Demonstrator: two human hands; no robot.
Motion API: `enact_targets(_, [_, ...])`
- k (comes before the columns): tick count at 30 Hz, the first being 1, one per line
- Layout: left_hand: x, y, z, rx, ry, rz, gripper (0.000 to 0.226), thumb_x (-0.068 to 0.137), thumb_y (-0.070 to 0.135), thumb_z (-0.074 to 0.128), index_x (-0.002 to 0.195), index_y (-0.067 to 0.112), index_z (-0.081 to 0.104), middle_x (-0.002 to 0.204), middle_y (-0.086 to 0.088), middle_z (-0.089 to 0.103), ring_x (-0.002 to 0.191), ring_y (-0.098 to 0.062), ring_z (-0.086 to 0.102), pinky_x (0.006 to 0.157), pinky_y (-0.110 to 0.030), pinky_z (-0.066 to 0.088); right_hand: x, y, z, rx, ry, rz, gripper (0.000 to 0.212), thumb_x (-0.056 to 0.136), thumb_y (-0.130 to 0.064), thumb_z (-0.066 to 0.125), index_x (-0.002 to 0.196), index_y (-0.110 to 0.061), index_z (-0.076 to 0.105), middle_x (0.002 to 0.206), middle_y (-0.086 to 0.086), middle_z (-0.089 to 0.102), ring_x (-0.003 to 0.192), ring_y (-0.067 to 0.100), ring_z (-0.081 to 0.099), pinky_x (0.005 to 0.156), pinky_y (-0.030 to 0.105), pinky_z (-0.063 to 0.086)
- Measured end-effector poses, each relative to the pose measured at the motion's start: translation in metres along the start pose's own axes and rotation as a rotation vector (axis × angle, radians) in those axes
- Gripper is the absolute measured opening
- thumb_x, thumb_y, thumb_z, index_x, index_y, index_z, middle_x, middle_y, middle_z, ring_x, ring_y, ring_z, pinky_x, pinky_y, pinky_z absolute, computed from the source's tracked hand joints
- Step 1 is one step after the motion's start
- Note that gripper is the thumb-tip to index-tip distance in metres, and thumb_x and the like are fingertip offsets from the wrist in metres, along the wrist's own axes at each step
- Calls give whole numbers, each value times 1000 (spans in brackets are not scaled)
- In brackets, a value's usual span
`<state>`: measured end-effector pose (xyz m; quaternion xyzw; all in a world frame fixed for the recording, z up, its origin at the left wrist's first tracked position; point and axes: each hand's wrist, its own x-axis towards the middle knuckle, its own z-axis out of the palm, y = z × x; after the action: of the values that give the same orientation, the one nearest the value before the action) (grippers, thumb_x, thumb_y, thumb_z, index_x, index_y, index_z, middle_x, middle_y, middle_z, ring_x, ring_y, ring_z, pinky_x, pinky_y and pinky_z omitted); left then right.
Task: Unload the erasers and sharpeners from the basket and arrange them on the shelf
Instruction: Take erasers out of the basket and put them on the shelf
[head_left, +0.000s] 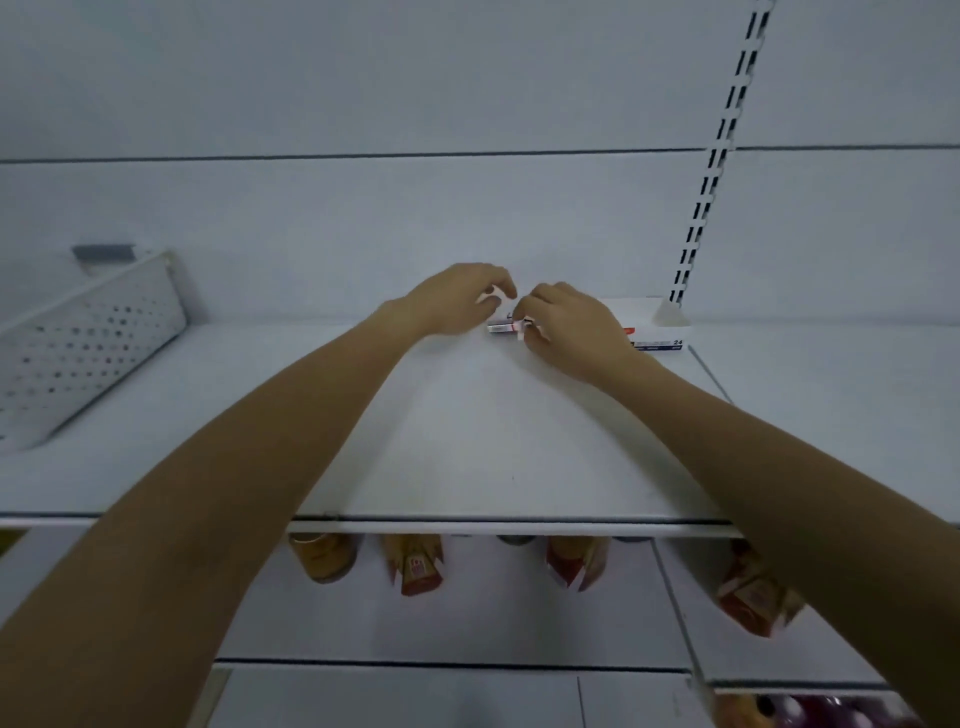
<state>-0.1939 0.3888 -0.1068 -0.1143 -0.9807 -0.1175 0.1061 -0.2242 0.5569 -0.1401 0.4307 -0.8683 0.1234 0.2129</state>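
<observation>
Eraser (501, 328) lies far back on the shelf (493, 441), long axis nine to three; right hand (569, 327) pinches its three o'clock end; left hand (457, 301) curls narrow, hold unclear; box (657, 335) at three, basket (88, 343) at nine; shelf surface stretches toward six.

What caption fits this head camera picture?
Right hand holds an eraser on the shelf, left hand beside it, basket far left.

Shop aisle, white metal shelf (467, 441), slotted upright (722, 156) (retail racking), packaged goods (415, 566) below
</observation>
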Motion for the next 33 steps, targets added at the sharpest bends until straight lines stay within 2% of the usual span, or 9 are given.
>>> enact_targets(2, [-6, 3, -20, 61, 37, 15, 27, 94, 12, 43, 117, 11, 58, 122, -3, 60, 112, -19, 54, 93, -28, 39, 5, -12, -7, -7, -35, -89, 23, 87, -12, 49, 105, -8, 63, 107, 11, 61, 99, 31, 55, 73, 37, 44])
enact_targets(4, [-17, 5, -43, 108, 78, 19, 26, 95, 16, 43, 116, 13, 58, 120, 0, 61, 109, -17, 56, 94, -33, 43, 13, -25, -11, 33, -48, -163, 25, 89, -17, 49, 111, -12, 61, 114, 6, 59, 104, 26, 53, 78, 36, 43])
enact_targets(9, [-53, -9, -97, 220, 99, -32, 25, 95, 22, 44, 115, 15, 58, 116, 2, 62, 106, -14, 56, 84, -26, 40, 46, -74, -14, 141, -82, -323, 24, 91, -24, 48, 110, -16, 60, 107, 0, 60, 98, 16, 54, 73, 26, 40])
enact_targets(13, [-90, -39, -134, 309, 69, -115, 24, 94, 22, 45, 113, 16, 58, 113, 0, 64, 103, -17, 58, 83, -30, 41, 79, -119, -12, 171, -106, -391, 24, 91, -25, 48, 110, -17, 59, 108, 1, 59, 98, 16, 54, 73, 25, 38])
enact_targets(20, [-168, -110, -201, 441, 38, -275, 25, 95, 24, 46, 116, 16, 57, 115, -3, 64, 104, -20, 58, 88, -36, 44, 149, -217, -15, 194, -101, -455, 23, 90, -26, 48, 109, -19, 59, 109, -1, 59, 97, 17, 54, 79, 30, 43])
enact_targets(23, [-199, -139, -225, 465, 41, -280, 25, 95, 23, 46, 116, 15, 57, 115, -3, 64, 105, -20, 58, 86, -34, 44, 175, -256, -16, 227, -81, -446, 22, 90, -26, 49, 108, -19, 60, 108, -2, 60, 96, 16, 55, 78, 30, 44])
enact_targets(27, [-231, -181, -242, 444, 61, -274, 25, 94, 23, 46, 115, 15, 57, 114, -3, 63, 104, -20, 58, 89, -38, 47, 199, -306, -9, 246, -84, -449, 21, 90, -24, 51, 106, -16, 62, 108, 0, 62, 92, 15, 54, 76, 26, 41])
enact_targets(33, [-254, -233, -250, 404, 56, -299, 25, 94, 22, 46, 115, 16, 57, 115, -3, 62, 103, -21, 57, 89, -38, 46, 225, -347, 3, 208, -153, -419, 22, 88, -22, 51, 105, -15, 63, 107, 1, 62, 89, 12, 52, 84, 34, 47])
